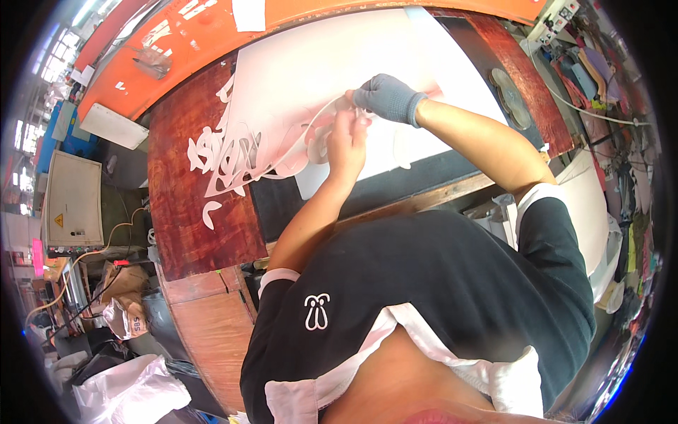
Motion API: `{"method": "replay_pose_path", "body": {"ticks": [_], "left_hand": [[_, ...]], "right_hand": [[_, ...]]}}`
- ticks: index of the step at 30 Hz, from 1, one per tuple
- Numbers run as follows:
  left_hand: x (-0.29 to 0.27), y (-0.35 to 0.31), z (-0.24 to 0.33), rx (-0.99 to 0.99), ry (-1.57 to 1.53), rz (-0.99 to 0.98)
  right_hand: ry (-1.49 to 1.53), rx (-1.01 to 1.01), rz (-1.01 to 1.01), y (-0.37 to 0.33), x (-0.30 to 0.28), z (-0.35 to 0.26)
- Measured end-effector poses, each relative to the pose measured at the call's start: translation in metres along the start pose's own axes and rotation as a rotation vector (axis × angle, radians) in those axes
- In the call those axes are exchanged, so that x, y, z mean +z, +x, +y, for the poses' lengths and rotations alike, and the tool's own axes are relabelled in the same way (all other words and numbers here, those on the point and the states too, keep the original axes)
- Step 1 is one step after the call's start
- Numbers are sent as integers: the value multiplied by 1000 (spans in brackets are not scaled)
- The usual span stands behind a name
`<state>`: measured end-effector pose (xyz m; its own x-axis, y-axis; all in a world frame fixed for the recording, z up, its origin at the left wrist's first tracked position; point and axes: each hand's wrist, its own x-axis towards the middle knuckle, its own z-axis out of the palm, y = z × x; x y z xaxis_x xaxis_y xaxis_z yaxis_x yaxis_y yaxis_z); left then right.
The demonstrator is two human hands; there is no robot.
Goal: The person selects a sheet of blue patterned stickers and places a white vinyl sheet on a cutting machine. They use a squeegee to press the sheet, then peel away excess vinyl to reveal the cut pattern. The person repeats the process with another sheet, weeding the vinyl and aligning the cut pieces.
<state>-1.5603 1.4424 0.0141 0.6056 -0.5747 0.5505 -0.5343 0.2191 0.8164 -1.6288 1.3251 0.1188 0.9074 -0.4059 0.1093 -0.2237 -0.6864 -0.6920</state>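
Note:
My left hand, bare, is closed with its fingertips pinching a thin white strip over the work table. My right hand, in a grey glove, closes on the same strip just beyond the left fingertips. The strip curves down to the left toward a tangle of white cut-out scraps with curved holes. Beneath both hands lies a large white sheet. A small rounded white piece is at the sheet's near edge. What exactly lies between the fingers is partly hidden.
The sheet rests on a black board on a reddish-brown wooden table. A shoe-sole-shaped cutting die lies at the right. An orange machine beam spans the far side. One curved scrap lies apart at the left.

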Motion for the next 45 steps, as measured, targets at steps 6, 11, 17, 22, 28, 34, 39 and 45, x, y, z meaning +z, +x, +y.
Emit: {"method": "replay_pose_path", "body": {"ticks": [6,11,17,22,28,34,39,45], "left_hand": [[-17,-10,-12,62,191,34],[-43,-14,-29,4,105,129],[-101,-33,-43,-289,481,167],[-79,-9,-6,11,952,271],[27,56,45,525,598,-37],[21,32,27,775,576,62],[-32,7,-12,114,552,165],[-52,46,-14,-391,-92,392]], "right_hand": [[63,153,-153,30,-47,4],[230,168,-264,59,-71,11],[435,246,-176,60,-96,20],[768,234,-89,58,-84,22],[726,242,-128,53,-60,7],[701,247,-82,43,-74,6],[688,182,-68,42,-82,5],[585,184,-186,36,-79,0]]}}
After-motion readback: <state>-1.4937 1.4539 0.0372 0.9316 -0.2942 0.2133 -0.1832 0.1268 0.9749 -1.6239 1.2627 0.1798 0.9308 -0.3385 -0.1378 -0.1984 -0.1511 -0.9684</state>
